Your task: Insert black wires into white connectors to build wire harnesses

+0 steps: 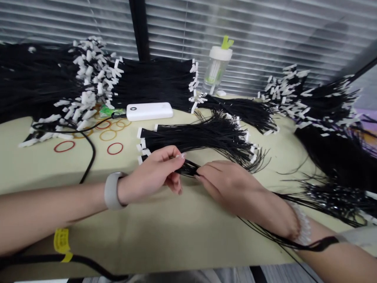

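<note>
A bundle of thin black wires (188,168) stretches between my two hands, just above the table's near middle. My left hand (161,167), wearing a grey wristband, is closed with thumb and forefinger at the bundle's left part. Curled over the same wires from the right is my right hand (229,181), its fingertips partly hidden under it. Loose wire ends (265,232) trail below my right forearm beside a clear beaded bracelet. Directly behind the hands lies a pile of black wires with white connectors (191,137).
At the back stand stacked black wire bundles (153,82), a bottle (218,68) and a white power bank (149,111). Red and yellow rubber bands (114,148) lie at left. More wire heaps (338,157) fill the right side. A thick black cable (85,261) crosses the front left.
</note>
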`<control>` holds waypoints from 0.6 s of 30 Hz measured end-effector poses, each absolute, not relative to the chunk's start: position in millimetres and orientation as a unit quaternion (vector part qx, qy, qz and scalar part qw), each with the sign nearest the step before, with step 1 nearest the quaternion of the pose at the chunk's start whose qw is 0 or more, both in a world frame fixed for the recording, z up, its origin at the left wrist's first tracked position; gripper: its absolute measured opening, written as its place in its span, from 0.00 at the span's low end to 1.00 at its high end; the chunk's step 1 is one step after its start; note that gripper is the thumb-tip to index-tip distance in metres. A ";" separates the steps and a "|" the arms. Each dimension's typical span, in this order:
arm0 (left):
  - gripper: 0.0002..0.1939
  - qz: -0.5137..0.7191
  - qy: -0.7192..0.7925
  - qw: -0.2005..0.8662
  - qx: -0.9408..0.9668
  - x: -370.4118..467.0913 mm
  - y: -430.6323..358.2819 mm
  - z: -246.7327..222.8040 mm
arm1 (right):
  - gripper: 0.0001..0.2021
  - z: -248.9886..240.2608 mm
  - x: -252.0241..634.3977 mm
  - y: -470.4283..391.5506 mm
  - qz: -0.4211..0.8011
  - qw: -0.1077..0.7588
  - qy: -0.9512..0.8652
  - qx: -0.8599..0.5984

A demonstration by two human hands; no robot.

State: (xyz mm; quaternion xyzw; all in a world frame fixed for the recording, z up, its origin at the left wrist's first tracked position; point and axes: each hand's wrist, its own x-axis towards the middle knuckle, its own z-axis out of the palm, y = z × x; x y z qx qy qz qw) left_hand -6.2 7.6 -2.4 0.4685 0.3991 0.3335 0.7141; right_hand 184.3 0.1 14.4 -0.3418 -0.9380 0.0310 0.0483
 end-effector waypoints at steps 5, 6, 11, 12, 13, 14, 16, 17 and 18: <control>0.09 0.326 0.395 0.718 0.472 -6.8 7.2 -1.4 | 0.09 10.4 186.6 3.0 -0.018 0.035 -0.942 -0.333; 0.09 0.325 0.394 0.719 0.471 -6.7 7.1 -1.3 | 0.09 10.4 187.0 3.5 -0.031 0.031 -0.944 -0.328; 0.09 0.333 0.386 0.723 0.466 -5.7 8.2 -1.9 | 0.09 9.9 187.9 6.2 -0.087 0.026 -0.943 -0.321; 0.09 0.334 0.386 0.724 0.464 -5.5 8.8 -2.2 | 0.09 9.1 188.0 7.2 -0.097 0.027 -0.941 -0.324; 0.09 0.336 0.387 0.724 0.462 -5.4 9.3 -2.5 | 0.08 8.2 188.2 8.3 -0.106 0.030 -0.939 -0.326; 0.09 0.338 0.388 0.724 0.460 -5.4 9.7 -2.8 | 0.08 7.4 188.6 9.5 -0.114 0.033 -0.937 -0.330; 0.09 0.339 0.390 0.723 0.459 -5.5 10.1 -3.4 | 0.07 6.9 189.7 11.9 -0.125 0.038 -0.934 -0.333; 0.09 0.340 0.389 0.722 0.460 -5.7 10.1 -3.7 | 0.07 7.5 190.3 13.0 -0.127 0.038 -0.933 -0.333; 0.09 0.341 0.388 0.722 0.461 -5.9 10.0 -4.1 | 0.06 8.7 190.8 13.9 -0.128 0.036 -0.934 -0.333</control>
